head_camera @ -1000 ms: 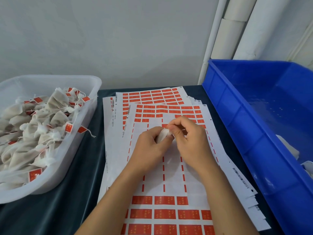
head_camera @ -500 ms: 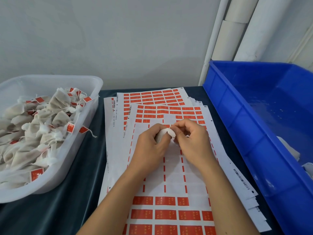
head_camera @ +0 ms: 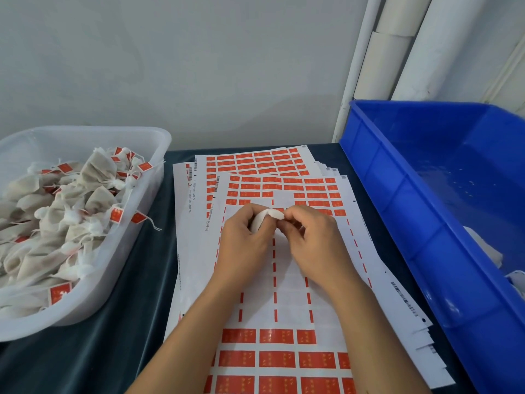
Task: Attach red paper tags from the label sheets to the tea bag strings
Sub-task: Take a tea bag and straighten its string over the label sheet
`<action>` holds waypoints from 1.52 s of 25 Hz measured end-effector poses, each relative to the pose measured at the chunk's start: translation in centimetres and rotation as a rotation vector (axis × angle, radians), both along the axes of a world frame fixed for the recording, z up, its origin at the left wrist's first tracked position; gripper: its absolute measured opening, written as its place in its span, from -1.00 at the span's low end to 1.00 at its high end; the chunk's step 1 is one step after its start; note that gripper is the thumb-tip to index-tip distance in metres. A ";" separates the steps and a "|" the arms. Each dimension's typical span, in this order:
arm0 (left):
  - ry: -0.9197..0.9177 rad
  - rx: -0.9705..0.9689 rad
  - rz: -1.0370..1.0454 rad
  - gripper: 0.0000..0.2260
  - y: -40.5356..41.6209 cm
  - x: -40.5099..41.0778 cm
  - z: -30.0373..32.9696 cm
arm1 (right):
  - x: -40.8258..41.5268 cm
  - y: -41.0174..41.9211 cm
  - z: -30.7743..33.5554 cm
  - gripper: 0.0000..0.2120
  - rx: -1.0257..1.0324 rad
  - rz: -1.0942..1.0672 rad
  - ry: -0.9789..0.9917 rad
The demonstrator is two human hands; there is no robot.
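A small white tea bag [head_camera: 268, 218] is held up above the middle of the label sheets [head_camera: 289, 291], a fanned stack on the desk. The top sheet's centre is stripped; red tags [head_camera: 277, 336] remain along its near and far edges.

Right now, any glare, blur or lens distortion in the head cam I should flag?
Head view: light is soft and even, shadows faint; mild sheen on the blue bin floor; wide-angle bends the pipes and bin rim; left hand and right hand on the tea bag are slightly soft, tag print unreadable.
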State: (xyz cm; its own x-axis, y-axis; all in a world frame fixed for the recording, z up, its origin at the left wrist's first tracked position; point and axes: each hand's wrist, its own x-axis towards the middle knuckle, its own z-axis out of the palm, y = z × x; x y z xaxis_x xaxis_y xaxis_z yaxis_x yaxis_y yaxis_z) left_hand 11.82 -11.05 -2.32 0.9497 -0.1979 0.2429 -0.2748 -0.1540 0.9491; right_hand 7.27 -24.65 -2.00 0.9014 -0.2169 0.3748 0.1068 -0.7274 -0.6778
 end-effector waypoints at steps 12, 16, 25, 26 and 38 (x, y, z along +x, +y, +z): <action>0.116 0.004 0.013 -0.89 0.0 0.1 0.1 | -0.2 -0.1 0.5 -0.81 0.140 0.040 -0.101; 0.107 0.067 -0.033 -0.89 0.2 0.1 0.1 | -0.3 -0.1 0.9 -0.92 0.190 0.047 -0.089; 0.193 -0.049 -0.156 -0.73 0.3 -0.5 1.1 | -0.2 0.3 1.1 -0.95 0.341 0.006 -0.097; 0.200 -0.057 -0.154 -0.73 0.4 -0.4 1.2 | -0.2 0.4 1.1 -0.94 0.324 0.008 -0.118; 0.205 -0.096 -0.119 -0.70 0.6 0.0 0.9 | -0.7 0.4 0.9 -0.89 0.138 0.024 -0.208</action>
